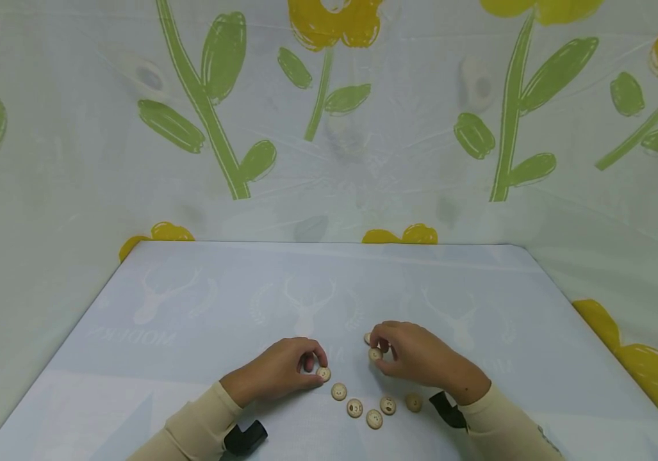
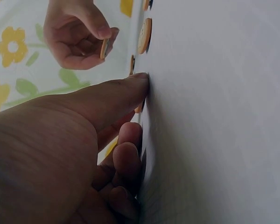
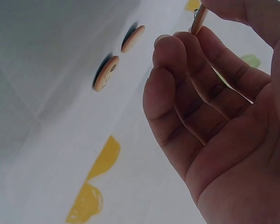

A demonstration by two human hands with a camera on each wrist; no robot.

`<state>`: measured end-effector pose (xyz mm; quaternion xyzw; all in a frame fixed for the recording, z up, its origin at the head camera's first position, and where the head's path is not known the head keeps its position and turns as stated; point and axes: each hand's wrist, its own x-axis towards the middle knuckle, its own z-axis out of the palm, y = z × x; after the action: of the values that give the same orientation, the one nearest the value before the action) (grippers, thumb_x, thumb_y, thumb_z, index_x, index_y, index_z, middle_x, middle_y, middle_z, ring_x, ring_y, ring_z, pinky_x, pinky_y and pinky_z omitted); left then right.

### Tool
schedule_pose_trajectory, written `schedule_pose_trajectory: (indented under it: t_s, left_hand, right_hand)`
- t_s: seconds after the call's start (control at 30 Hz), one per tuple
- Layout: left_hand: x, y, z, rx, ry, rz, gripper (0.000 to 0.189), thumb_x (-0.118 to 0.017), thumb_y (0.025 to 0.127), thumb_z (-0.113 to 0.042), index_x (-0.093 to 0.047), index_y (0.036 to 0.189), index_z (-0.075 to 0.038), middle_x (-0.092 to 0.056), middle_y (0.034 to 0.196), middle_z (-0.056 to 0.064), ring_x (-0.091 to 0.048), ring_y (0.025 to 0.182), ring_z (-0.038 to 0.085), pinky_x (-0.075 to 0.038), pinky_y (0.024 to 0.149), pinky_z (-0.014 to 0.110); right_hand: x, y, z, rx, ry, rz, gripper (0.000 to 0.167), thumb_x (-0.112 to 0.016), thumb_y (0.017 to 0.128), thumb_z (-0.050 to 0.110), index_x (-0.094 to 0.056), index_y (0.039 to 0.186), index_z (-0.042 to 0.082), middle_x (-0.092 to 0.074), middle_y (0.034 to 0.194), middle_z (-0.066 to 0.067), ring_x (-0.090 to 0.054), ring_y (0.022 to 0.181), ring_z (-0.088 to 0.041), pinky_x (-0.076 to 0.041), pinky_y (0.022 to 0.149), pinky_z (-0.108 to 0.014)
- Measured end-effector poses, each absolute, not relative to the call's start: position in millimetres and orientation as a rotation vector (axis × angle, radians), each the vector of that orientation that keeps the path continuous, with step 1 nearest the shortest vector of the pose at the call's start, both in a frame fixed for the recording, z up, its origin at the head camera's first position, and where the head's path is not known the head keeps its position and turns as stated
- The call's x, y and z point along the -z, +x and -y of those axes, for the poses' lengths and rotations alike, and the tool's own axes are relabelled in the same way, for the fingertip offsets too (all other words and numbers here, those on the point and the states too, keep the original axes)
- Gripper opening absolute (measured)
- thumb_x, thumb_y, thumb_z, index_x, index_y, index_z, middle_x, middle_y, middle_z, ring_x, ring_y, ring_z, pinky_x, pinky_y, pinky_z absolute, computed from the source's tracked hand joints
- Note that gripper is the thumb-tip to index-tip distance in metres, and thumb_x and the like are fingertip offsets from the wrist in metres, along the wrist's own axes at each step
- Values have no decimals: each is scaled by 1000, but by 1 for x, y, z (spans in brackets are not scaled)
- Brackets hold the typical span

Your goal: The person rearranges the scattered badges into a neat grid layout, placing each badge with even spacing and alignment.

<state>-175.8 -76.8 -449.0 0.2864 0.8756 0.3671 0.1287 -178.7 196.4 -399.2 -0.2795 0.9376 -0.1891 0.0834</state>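
Note:
My left hand [image 1: 282,370] pinches a round wooden button [image 1: 323,373] at the table surface, thumb and forefinger at its edges. In the left wrist view the thumb hides most of that button. Just to the right, my right hand [image 1: 423,353] holds another wooden button [image 1: 375,354] between thumb and fingertip. This button [image 3: 199,21] is clear of the table and seen nearly edge-on in the right wrist view. Behind the right fingertips a further button [image 1: 367,338] lies partly hidden. The buttons are pale, with small dark marks on their faces.
A curved row of loose buttons lies near my hands: one button [image 1: 338,391] beside the left thumb, another [image 1: 374,419] closest to me, and one [image 1: 414,402] below the right wrist. The white patterned table [image 1: 207,301] ends at a flower-printed curtain [image 1: 398,141].

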Motion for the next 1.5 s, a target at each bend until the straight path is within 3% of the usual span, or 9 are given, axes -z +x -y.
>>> schedule_pose_trajectory:
  t_s: [1.5]
  left_hand:
    - [449,-175,77,-1074,851,-2545,19,-81,85,-22,-67,97,-19,-56,80,-8,-45,65,0,-41,60,20]
  right_hand:
    - [409,-198,-226,529,-660,-2869,17,-77,85,17,-62,91,20,-58,78,9,-52,69,-8,-44,59,-23]
